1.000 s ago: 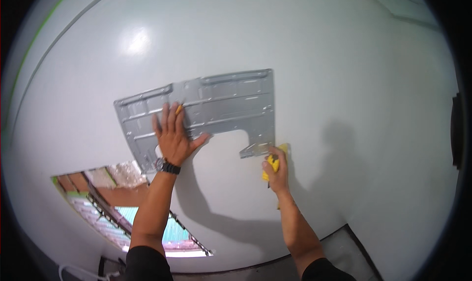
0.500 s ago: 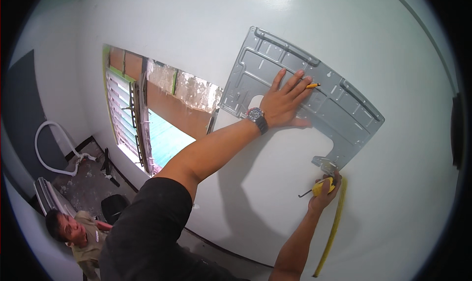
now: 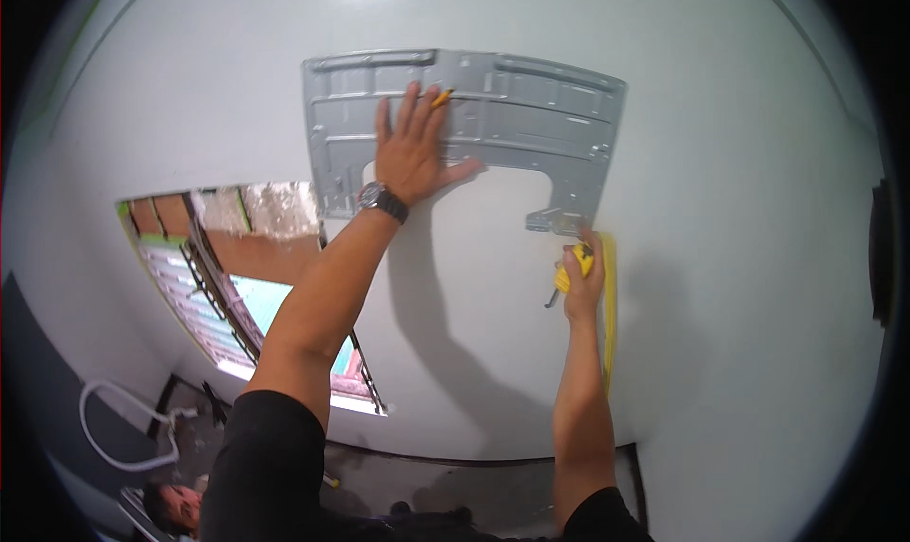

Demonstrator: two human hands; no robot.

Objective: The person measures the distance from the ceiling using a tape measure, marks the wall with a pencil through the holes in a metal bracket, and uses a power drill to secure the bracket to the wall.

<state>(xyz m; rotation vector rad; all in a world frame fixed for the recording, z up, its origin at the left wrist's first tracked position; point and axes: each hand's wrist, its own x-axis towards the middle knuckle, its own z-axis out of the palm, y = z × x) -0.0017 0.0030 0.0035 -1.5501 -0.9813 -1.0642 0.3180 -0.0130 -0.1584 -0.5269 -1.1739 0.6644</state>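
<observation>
A grey metal plate [image 3: 521,115] with ribs, slots and a wide lower cutout lies against the white wall [image 3: 739,210]. My left hand [image 3: 412,153] presses on the plate with spread fingers, a yellow pencil [image 3: 441,98] held between them; a watch [image 3: 379,201] is on that wrist. By the plate's lower right corner my right hand [image 3: 588,281] grips a yellow tape measure [image 3: 572,269]. A length of yellow tape [image 3: 608,333] hangs down the wall beside that hand, its lower part hidden behind my forearm.
A window opening [image 3: 261,243] with slats and rough edges is at left. Below lie a white looped hose [image 3: 100,457], dark tools [image 3: 213,400] on the grey floor [image 3: 455,480] and a co-worker's head [image 3: 175,504], partly cut off at the lower left edge.
The view swung left, showing more of the co-worker, then back, so the plate again looks nearly level and sits higher in the picture. Both hands keep their places and holds.
</observation>
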